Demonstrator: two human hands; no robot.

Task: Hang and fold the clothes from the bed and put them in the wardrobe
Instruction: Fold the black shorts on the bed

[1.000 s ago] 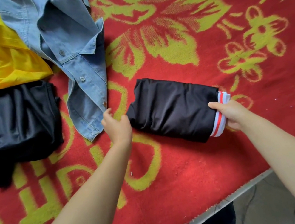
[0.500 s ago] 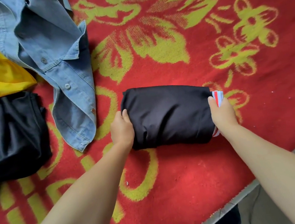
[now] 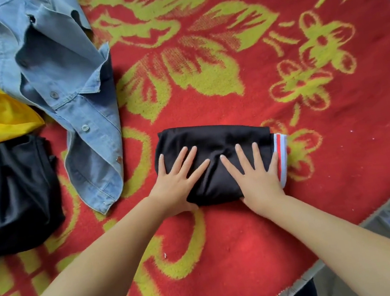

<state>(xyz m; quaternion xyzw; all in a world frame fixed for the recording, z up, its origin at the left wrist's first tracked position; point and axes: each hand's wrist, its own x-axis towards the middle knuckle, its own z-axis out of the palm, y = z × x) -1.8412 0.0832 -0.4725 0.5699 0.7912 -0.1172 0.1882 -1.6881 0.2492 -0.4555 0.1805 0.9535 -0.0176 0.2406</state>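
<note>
While your left hand [image 3: 177, 180] and right hand [image 3: 254, 173] press the bundle [image 3: 214, 144] at 6 o'clock on the bed [image 3: 324, 177], fingers spread flat, a one-sided lift could unroll it.

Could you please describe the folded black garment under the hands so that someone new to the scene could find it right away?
On the red and yellow flowered blanket, look near its front edge, right of the denim shirt. The folded black garment lies there as a compact bundle, with the left hand and right hand pressed flat on it. Unlike the loose black clothing farther left, it shows a white and red striped band at one end.
</note>
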